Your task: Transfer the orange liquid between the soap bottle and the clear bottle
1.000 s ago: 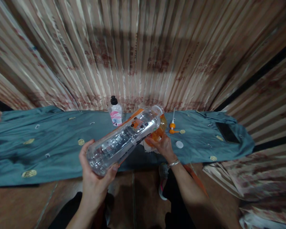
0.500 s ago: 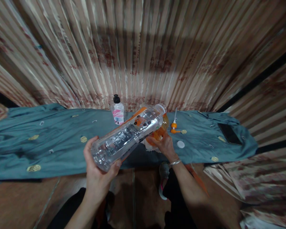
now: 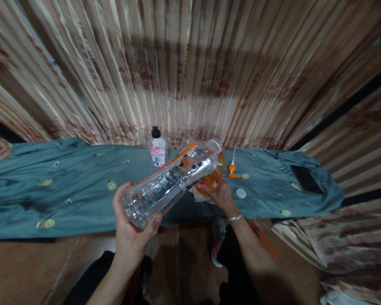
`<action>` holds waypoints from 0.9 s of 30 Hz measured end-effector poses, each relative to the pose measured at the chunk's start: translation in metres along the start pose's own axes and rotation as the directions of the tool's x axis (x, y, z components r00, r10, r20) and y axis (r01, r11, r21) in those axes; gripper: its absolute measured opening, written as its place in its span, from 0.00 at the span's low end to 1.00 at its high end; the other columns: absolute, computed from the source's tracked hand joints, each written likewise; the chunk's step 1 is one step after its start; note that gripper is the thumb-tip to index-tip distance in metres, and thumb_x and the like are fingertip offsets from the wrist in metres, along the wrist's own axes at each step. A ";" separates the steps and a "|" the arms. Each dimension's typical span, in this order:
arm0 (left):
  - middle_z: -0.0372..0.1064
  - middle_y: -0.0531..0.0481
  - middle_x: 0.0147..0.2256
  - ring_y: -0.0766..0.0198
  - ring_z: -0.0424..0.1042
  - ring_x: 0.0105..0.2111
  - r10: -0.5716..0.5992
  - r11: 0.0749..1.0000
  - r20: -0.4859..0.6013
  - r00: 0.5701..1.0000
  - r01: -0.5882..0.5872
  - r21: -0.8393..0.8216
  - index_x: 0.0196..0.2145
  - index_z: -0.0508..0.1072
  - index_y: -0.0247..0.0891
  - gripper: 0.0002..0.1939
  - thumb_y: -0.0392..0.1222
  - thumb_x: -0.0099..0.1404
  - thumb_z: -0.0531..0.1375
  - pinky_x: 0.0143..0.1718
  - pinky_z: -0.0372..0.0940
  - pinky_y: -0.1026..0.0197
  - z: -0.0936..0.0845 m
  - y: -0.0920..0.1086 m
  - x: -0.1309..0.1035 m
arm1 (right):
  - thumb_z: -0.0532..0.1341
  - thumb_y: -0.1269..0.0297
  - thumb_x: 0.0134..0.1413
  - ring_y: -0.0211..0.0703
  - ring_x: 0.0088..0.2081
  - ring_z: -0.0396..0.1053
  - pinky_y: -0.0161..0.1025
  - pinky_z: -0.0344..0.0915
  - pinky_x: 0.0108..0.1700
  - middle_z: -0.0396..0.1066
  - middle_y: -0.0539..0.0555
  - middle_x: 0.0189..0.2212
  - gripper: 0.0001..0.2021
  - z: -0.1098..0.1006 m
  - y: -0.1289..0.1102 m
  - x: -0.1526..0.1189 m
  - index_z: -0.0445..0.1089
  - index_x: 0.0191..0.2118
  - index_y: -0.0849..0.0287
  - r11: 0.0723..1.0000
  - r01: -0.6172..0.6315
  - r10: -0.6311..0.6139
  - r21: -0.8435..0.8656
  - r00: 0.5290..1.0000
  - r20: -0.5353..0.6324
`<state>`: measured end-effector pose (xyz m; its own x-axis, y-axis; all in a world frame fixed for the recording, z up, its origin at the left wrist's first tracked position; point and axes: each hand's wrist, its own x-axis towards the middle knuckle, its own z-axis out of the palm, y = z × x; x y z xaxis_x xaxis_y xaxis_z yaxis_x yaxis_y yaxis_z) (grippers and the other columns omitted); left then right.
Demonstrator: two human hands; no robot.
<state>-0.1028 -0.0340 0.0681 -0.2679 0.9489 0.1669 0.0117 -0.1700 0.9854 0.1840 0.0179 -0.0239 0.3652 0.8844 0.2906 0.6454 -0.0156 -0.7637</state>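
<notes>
Head view: patterned curtains [image 3: 139, 63] hang beyond the large clear plastic bottle [image 3: 168, 186], and a teal patterned cloth [image 3: 85, 182] spreads beneath it. My left hand [image 3: 131, 231] is wrapped around the clear bottle's base, holding it slanted above the cloth, neck pointing away from me and rightward, overlapping the amber bottle [image 3: 221, 164]. My right hand [image 3: 220, 195] grips that amber bottle, just under the clear one's neck end.

As I judge it, opening both bottles and bringing them together is done; what is left is closing them, since I see no top on the clear one and the amber one's mouth is hidden. I can't tell whether the mouths touch or whether any liquid is running.

The clear bottle is glossy and transparent, moulded with ridges, with an orange-edged label carrying dark marks; I make out little or no liquid in it. The amber bottle shows orange below and yellower above.

Left of the clear bottle's neck stands a pink-labelled bottle [image 3: 158, 153] with a black top. Well to its right lies a black smartphone [image 3: 305, 179]; nearer its neck, an orange pump top [image 3: 231, 168] and a white cap [image 3: 241, 193] lie loose.
</notes>
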 end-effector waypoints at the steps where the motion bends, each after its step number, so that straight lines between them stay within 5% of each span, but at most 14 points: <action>1: 0.78 0.47 0.53 0.47 0.85 0.50 -0.005 1.000 0.000 1.000 0.005 -0.006 0.69 0.68 0.44 0.50 0.54 0.53 0.81 0.54 0.82 0.46 0.000 0.000 0.000 | 0.82 0.51 0.58 0.74 0.57 0.91 0.67 0.89 0.60 0.91 0.66 0.55 0.31 0.000 -0.002 0.000 0.80 0.64 0.54 1.000 -0.012 0.012 0.007 1.000 0.008; 13: 0.79 0.46 0.54 0.48 0.83 0.49 -0.024 0.999 -0.002 1.000 0.024 -0.046 0.69 0.69 0.46 0.51 0.54 0.53 0.83 0.52 0.80 0.47 0.000 -0.002 0.000 | 0.82 0.39 0.58 0.76 0.58 0.91 0.66 0.88 0.60 0.91 0.71 0.57 0.40 -0.002 -0.003 0.001 0.78 0.66 0.61 0.998 -0.050 0.048 0.033 0.997 0.058; 27: 0.79 0.46 0.55 0.47 0.83 0.51 -0.019 0.999 -0.011 1.000 0.018 -0.034 0.69 0.70 0.46 0.51 0.54 0.51 0.83 0.54 0.79 0.48 0.000 -0.003 0.000 | 0.80 0.43 0.58 0.72 0.57 0.91 0.67 0.88 0.62 0.91 0.71 0.56 0.37 0.007 -0.002 0.000 0.77 0.65 0.61 0.996 -0.079 0.079 0.041 0.997 0.008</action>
<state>-0.1034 -0.0332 0.0656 -0.2785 0.9489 0.1482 -0.0256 -0.1616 0.9865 0.1780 0.0206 -0.0261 0.4098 0.8840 0.2250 0.5865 -0.0664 -0.8072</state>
